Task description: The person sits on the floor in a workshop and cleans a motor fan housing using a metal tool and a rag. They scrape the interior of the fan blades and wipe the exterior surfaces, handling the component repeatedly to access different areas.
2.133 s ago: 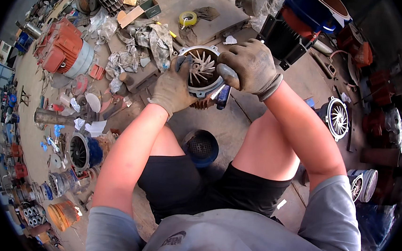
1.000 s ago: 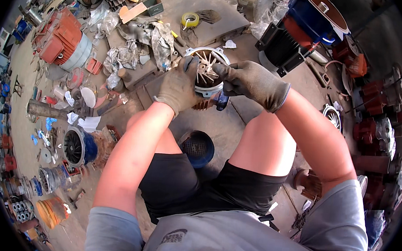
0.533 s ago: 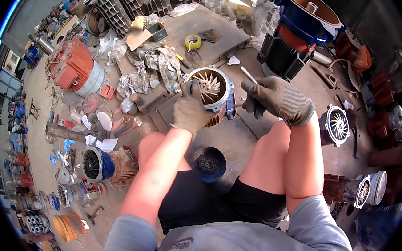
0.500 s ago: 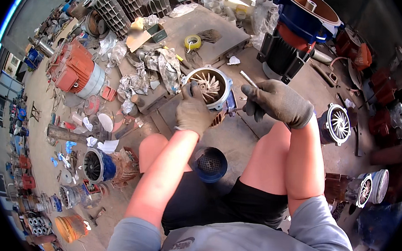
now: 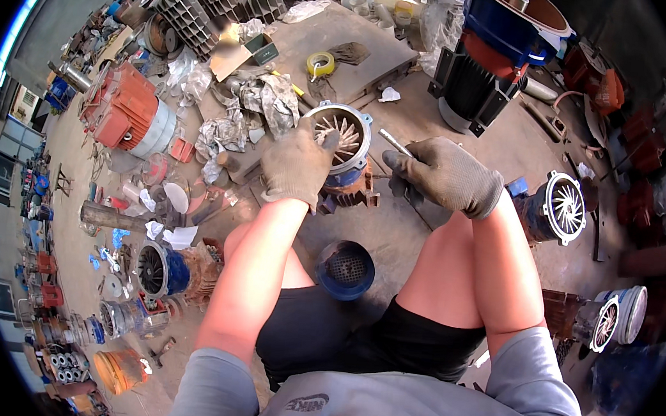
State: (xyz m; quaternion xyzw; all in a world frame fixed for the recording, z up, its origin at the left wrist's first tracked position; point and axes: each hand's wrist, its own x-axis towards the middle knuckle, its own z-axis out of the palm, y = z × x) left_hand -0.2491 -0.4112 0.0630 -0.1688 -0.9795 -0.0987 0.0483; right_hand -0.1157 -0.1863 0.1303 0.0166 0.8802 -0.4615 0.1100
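In front of me a small electric motor [image 5: 348, 179] stands with its open end up, showing a round pale flange and a ring of metal fan blades [image 5: 344, 137]. My gloved left hand [image 5: 297, 164] grips the left side of its rim, the fingers partly hidden behind the housing. To the right of the motor, my gloved right hand [image 5: 447, 174] is closed around a metal rod-shaped tool [image 5: 394, 142], whose bare end sticks out toward the upper left. The lower part of that tool is hard to make out. A blue perforated fan cover [image 5: 346, 270] lies between my legs.
Crumpled plastic wrap [image 5: 267, 103] and a flat metal plate [image 5: 347, 33] bearing a yellow tape roll [image 5: 321, 64] lie beyond. A large blue-black motor [image 5: 481, 71] stands at far right. More motors sit around me, including a red one [image 5: 125, 109] and one with a bladed end [image 5: 564, 208].
The motor has turned and shifted slightly left, with my left hand moving left along its rim. My right hand has drawn a little left, still holding the tool.
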